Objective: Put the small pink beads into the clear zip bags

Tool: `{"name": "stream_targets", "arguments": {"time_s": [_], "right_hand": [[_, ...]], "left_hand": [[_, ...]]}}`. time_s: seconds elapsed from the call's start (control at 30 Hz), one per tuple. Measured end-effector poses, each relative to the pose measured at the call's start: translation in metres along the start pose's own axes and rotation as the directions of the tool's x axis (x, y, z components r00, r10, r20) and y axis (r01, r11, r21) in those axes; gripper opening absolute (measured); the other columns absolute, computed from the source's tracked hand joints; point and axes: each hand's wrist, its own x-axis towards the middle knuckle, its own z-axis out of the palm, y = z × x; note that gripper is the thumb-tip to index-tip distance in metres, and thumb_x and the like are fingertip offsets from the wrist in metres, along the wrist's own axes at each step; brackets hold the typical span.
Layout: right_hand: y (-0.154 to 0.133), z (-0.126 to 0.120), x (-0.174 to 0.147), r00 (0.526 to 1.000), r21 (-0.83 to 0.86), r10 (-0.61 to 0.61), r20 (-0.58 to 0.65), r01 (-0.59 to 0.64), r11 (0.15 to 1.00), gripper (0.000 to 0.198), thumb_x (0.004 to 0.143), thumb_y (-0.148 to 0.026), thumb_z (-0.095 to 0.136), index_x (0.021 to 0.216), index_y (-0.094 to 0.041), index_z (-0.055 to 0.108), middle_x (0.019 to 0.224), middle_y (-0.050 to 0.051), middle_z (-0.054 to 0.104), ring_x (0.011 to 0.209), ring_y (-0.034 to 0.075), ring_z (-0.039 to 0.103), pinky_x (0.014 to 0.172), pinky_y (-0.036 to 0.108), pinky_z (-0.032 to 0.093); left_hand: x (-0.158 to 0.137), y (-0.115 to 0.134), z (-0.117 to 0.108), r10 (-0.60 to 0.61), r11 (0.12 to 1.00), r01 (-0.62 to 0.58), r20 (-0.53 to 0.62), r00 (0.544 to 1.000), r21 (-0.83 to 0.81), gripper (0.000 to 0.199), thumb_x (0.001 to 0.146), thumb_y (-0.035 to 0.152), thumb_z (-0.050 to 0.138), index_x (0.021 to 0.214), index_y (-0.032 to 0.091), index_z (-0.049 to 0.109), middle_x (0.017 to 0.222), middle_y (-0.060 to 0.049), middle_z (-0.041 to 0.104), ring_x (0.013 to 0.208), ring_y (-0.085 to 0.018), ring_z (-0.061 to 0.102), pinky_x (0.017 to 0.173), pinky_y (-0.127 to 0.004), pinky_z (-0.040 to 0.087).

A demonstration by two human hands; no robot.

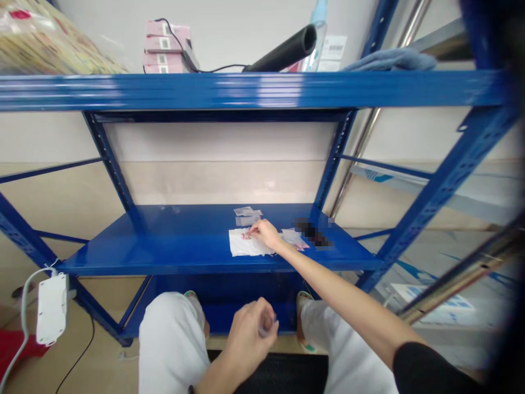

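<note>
Pretty basic blue metal shelving unit (184, 90) in front of a wall (229, 139) that's off-white up top and kinda glossy beige below, beige floor (102, 372) too, shiny metal pole (348, 171) by the right rear post, light glaring off the upper beam.

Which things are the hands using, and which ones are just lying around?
Likely in use:
white sheet and small reddish pieces, at the right hand
clear thing, hard to make out, in the left hand
perhaps the small packets behind the sheet

Probably just lying around:
pink boxes
black tube
blue cloth
</note>
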Motion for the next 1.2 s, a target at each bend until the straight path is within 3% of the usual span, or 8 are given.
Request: {"name": "stream_targets", "arguments": {"time_s": [0.17, 0.3, 0.57, 0.9, 1.0, 1.2], "right_hand": [[0.005, 0.002, 0.003, 0.998, -0.064, -0.035, 0.055, 0.038, 0.997, 0.01, 0.078, -0.013, 0.072, 0.08, -0.021, 0.079, 0.081, 0.004, 0.075, 0.078, 0.02, 0.067, 0.072, 0.025, 0.045], [0.005, 0.0, 0.003, 0.994, -0.099, -0.059, 0.087, 0.068, 0.993, 0.011, 0.082, -0.017, 0.071, 0.085, -0.023, 0.079, 0.087, 0.003, 0.076, 0.084, 0.019, 0.066, 0.075, 0.024, 0.044], [-0.005, 0.001, 0.014, 0.991, -0.19, -0.009, 0.131, 0.035, 0.981, 0.008, 0.084, -0.022, 0.071, 0.083, -0.02, 0.079, 0.083, 0.005, 0.074, 0.077, 0.019, 0.065, 0.069, 0.025, 0.042], [-0.015, -0.006, 0.019, 0.992, -0.227, -0.018, 0.128, 0.047, 0.973, 0.013, 0.081, -0.014, 0.064, 0.076, -0.015, 0.076, 0.085, 0.012, 0.072, 0.091, 0.024, 0.065, 0.088, 0.033, 0.046], [-0.019, -0.015, 0.012, 0.997, -0.208, 0.017, 0.081, 0.001, 0.978, 0.013, 0.082, -0.015, 0.063, 0.074, -0.016, 0.073, 0.087, 0.013, 0.073, 0.096, 0.027, 0.065, 0.093, 0.035, 0.045], [-0.031, -0.036, -0.02, 0.991, -0.104, 0.134, 0.016, -0.132, 0.986, 0.011, 0.08, -0.01, 0.063, 0.077, -0.016, 0.072, 0.08, 0.012, 0.075, 0.083, 0.025, 0.07, 0.079, 0.03, 0.048]], "left_hand": [[-0.011, 0.016, 0.006, -0.003, 0.992, -0.009, 0.097, 0.995, 0.125, 0.015, 0.078, 0.017, 0.067, 0.088, 0.023, 0.057, 0.082, 0.002, 0.066, 0.079, -0.017, 0.058, 0.072, -0.028, 0.036], [-0.011, 0.013, 0.006, 0.0, 0.993, -0.011, 0.089, 0.996, 0.12, 0.014, 0.08, 0.018, 0.066, 0.09, 0.024, 0.058, 0.081, 0.003, 0.066, 0.079, -0.017, 0.058, 0.073, -0.028, 0.036], [-0.006, 0.002, 0.001, 0.021, 0.989, -0.03, 0.065, 0.998, 0.144, 0.01, 0.083, 0.021, 0.065, 0.089, 0.023, 0.058, 0.079, 0.002, 0.065, 0.075, -0.016, 0.059, 0.071, -0.027, 0.038], [-0.005, -0.003, -0.002, 0.006, 0.995, -0.011, 0.053, 0.999, 0.097, 0.006, 0.086, 0.025, 0.062, 0.091, 0.023, 0.058, 0.076, 0.002, 0.065, 0.07, -0.014, 0.06, 0.067, -0.024, 0.039], [-0.003, -0.005, -0.003, -0.016, 0.994, 0.014, 0.019, 1.0, 0.109, 0.005, 0.088, 0.027, 0.06, 0.091, 0.023, 0.057, 0.072, 0.003, 0.062, 0.067, -0.014, 0.059, 0.066, -0.024, 0.038], [-0.001, -0.017, -0.006, -0.031, 0.985, 0.051, -0.123, 0.992, 0.164, 0.005, 0.091, 0.028, 0.056, 0.091, 0.024, 0.056, 0.07, 0.004, 0.059, 0.066, -0.014, 0.058, 0.066, -0.025, 0.038]]}}
